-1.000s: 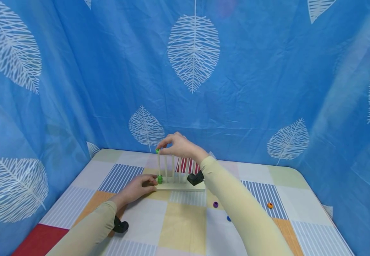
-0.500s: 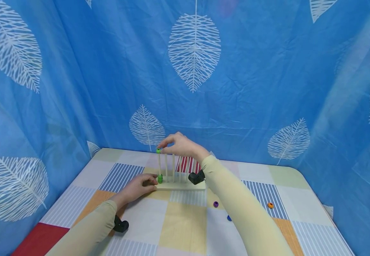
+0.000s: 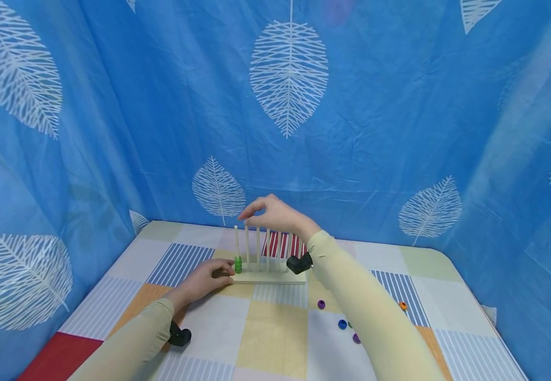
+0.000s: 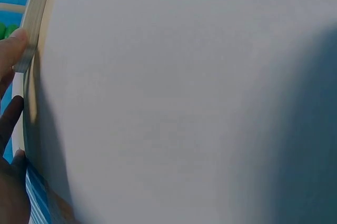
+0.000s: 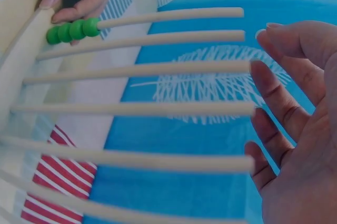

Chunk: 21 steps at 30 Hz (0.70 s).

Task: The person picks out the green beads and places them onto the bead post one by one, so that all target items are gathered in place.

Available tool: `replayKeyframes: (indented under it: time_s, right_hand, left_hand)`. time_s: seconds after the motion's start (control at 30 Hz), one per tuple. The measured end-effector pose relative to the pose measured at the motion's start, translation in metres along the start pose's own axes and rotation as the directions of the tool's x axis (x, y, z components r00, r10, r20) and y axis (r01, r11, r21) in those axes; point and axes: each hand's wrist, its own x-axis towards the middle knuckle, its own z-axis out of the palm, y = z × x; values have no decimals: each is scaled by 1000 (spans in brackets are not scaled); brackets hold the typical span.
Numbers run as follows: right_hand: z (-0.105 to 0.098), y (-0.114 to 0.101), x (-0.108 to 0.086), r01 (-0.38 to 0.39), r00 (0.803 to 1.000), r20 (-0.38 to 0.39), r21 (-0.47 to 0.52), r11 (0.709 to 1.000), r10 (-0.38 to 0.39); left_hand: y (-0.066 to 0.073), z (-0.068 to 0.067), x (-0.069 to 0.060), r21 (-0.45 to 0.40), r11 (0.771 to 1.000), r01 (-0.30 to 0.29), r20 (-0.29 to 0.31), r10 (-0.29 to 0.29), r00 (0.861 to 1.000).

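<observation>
Across the top and both sides of the head view, a shiny blue curtain [image 3: 175, 95] printed with large white leaf outlines. Across the lower frame, a table under a patchwork-patterned cloth [image 3: 275, 338] of white, yellow, orange, red and striped squares. Up from the bottom edge, right of centre, a long pale yellow right sleeve [image 3: 370, 312]; at lower left, a matching left sleeve [image 3: 128, 341].

Just below the middle of the frame, standing on the cloth, a pale wooden peg stand [image 3: 268, 277] with a long flat base and a row of slim upright rods. Above it, at mid-frame, a bare right hand [image 3: 275, 217], holding nothing, loosely bent at the fingers beside the rod tips. Cannot tell about contact with those tips. Left of the stand, a bare left hand [image 3: 206, 278], gripping the left end of the base with thumb and fingers.

At the wrists, two small black devices [image 3: 179, 335]. Low on the leftmost rod, four round green beads [image 3: 238, 265], stacked and touching. Loose on the cloth at lower right: an orange bead [image 3: 402, 306], a blue bead [image 3: 342, 324] and two purple beads [image 3: 321, 304].
</observation>
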Motion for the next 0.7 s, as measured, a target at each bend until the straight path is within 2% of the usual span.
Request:
replayKeyframes:
  time_s: [0.23,0.37,0.7]
  right_hand:
    - [-23,1,-24,6,999,-41,-44,999,-7]
    - [-36,6,-44,-1,999,-50,-31,1000,0]
    - [-53,35,-98,-91,991,-97,-27,996,88]
  left_hand:
    - [0,1,1,25,1000,5,-9,-5,1000]
    - [1,1,0,26,1000,10,-12,-10,1000]
    - [3,1,-1,27,999,24,-4,-24,1000]
